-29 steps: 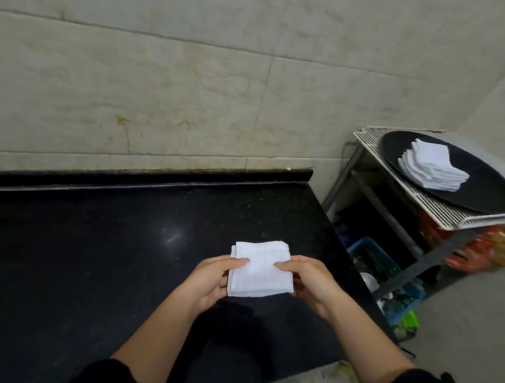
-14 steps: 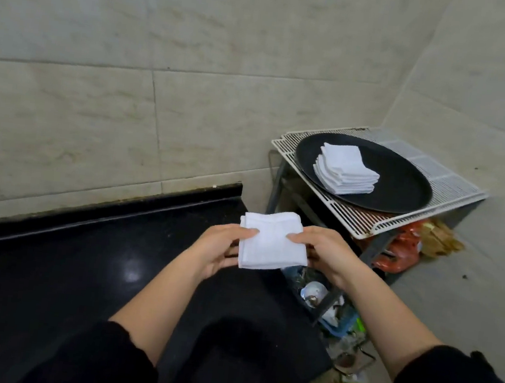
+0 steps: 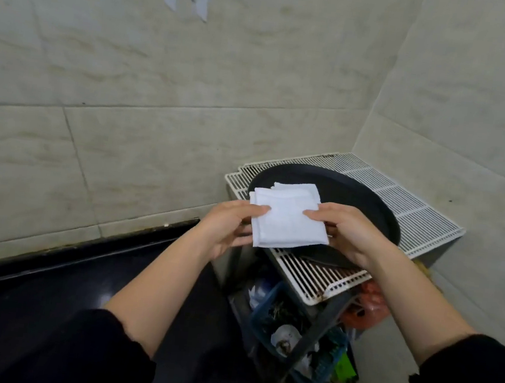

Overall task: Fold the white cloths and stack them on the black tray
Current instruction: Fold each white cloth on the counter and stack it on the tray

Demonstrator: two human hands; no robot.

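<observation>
Left hand (image 3: 228, 226) and right hand (image 3: 347, 233) pinch the folded cloth (image 3: 288, 223) between them. It has moved off the tabletop (image 3: 42, 309) to over the tray (image 3: 369, 201) beneath the hands. Placement judged imminent.

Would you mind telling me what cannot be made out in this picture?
Head view only.
Stack on the black tray: mostly hidden behind the held cloth; count unknowable.
Part of the tray's near rim: under the right hand.
Blue basket contents below the rack: blurred, dim.
</observation>
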